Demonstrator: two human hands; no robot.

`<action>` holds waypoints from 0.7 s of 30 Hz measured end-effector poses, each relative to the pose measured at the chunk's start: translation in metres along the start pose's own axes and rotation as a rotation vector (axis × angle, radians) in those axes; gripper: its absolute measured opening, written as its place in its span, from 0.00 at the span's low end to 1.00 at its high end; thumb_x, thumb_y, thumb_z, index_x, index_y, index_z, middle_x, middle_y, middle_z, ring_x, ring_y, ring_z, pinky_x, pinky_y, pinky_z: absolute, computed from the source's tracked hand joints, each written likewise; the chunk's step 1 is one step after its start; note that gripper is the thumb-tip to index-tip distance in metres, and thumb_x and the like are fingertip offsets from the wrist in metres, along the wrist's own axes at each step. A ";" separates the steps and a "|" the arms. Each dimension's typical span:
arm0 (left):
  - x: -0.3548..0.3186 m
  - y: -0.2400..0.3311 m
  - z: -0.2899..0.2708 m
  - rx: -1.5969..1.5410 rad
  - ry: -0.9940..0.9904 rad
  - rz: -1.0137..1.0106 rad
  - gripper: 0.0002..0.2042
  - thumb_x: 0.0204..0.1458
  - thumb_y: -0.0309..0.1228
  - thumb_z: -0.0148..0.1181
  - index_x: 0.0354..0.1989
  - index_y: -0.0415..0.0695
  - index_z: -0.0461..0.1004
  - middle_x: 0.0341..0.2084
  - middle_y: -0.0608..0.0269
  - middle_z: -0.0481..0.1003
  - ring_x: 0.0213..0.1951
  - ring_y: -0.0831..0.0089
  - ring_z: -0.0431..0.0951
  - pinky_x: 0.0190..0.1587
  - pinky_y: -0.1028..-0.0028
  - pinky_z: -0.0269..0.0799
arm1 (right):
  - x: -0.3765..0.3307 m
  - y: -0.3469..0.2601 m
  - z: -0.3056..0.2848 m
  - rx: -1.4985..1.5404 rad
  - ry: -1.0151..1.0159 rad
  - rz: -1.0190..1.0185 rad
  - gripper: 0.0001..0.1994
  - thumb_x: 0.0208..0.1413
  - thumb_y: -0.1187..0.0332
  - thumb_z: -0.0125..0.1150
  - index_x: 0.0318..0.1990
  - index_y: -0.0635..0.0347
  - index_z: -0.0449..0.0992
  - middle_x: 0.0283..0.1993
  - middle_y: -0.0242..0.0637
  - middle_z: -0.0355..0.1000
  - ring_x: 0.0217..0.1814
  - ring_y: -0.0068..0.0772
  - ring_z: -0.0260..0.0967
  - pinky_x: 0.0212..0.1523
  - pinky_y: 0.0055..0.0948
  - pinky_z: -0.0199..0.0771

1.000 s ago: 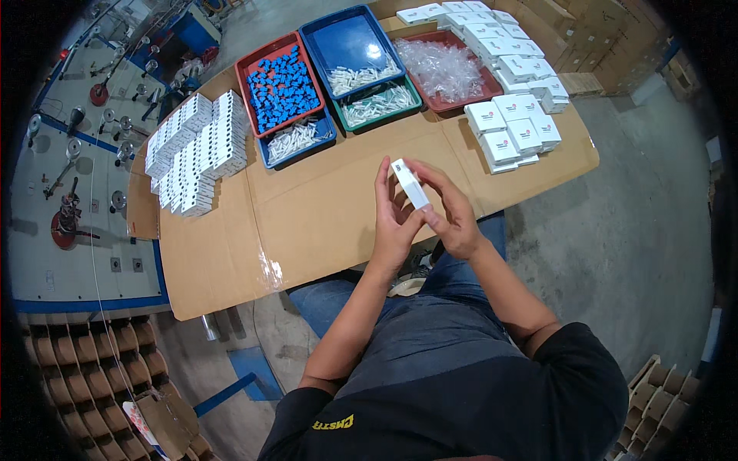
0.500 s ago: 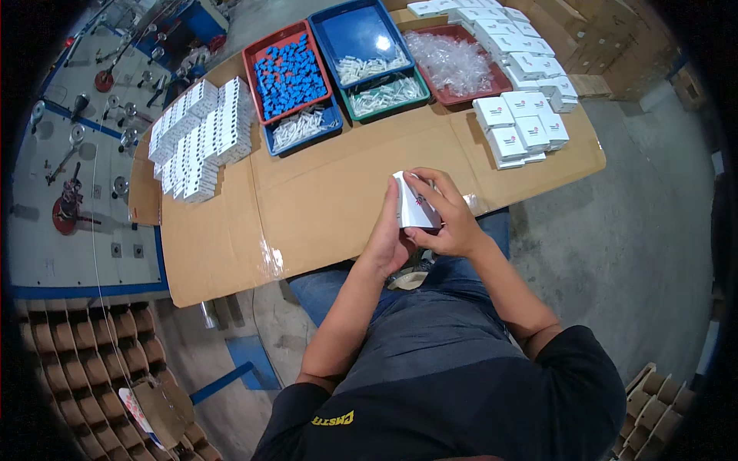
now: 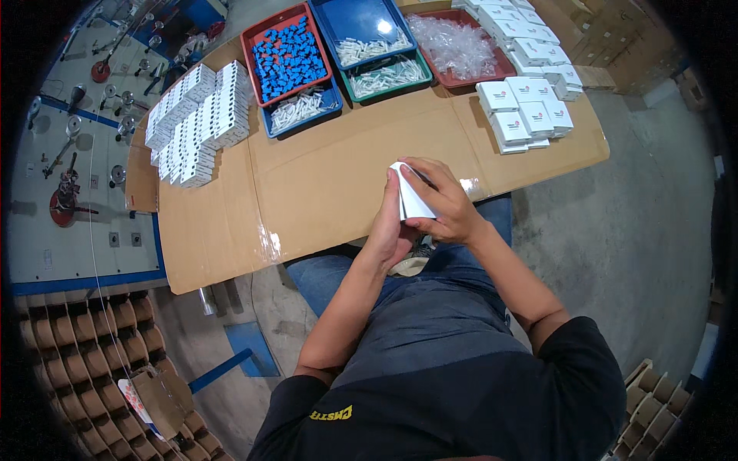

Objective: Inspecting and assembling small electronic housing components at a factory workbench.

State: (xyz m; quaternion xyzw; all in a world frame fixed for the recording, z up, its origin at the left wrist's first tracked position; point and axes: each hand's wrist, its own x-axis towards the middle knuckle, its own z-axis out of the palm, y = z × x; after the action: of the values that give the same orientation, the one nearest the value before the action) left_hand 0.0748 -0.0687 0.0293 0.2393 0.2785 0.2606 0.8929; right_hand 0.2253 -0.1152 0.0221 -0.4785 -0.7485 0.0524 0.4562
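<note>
Just beyond my lap, at the near edge of the cardboard-covered table, both my hands hold a small white box point(image 3: 413, 201). My left hand point(image 3: 387, 229) is wrapped along the box's left side, its thumb near the top. The fingers of my right hand point(image 3: 455, 206) lie over the far and right sides, and its thumb presses at the lower edge. A narrow dark gap runs along the box's left side. Much of the box is hidden by my fingers.
White blocks with dark holes point(image 3: 201, 127) stand in rows at left. Beyond are a red tray point(image 3: 244, 58) of blue parts, a blue tray point(image 3: 338, 31) and a green tray point(image 3: 425, 77) of white pieces, and a red tray point(image 3: 453, 83) of clear plastic. White boxes point(image 3: 526, 115) are stacked right.
The box has been turned in my hands, so its printed mark no longer shows and a plain white side does. The view has shifted a little, moving the table upward in the picture.
</note>
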 end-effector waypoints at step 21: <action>0.007 0.001 -0.006 -0.087 0.059 -0.083 0.33 0.67 0.63 0.36 0.65 0.49 0.66 0.56 0.59 0.73 0.59 0.63 0.74 0.61 0.60 0.73 | 0.000 -0.001 -0.010 -0.018 -0.218 0.115 0.35 0.60 0.57 0.63 0.73 0.54 0.62 0.77 0.50 0.55 0.75 0.55 0.57 0.70 0.47 0.61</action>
State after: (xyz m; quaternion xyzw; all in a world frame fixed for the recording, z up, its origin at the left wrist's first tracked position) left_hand 0.0754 -0.0621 0.0227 0.1809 0.3027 0.2420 0.9039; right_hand 0.2314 -0.1193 0.0285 -0.5163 -0.7653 0.1234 0.3642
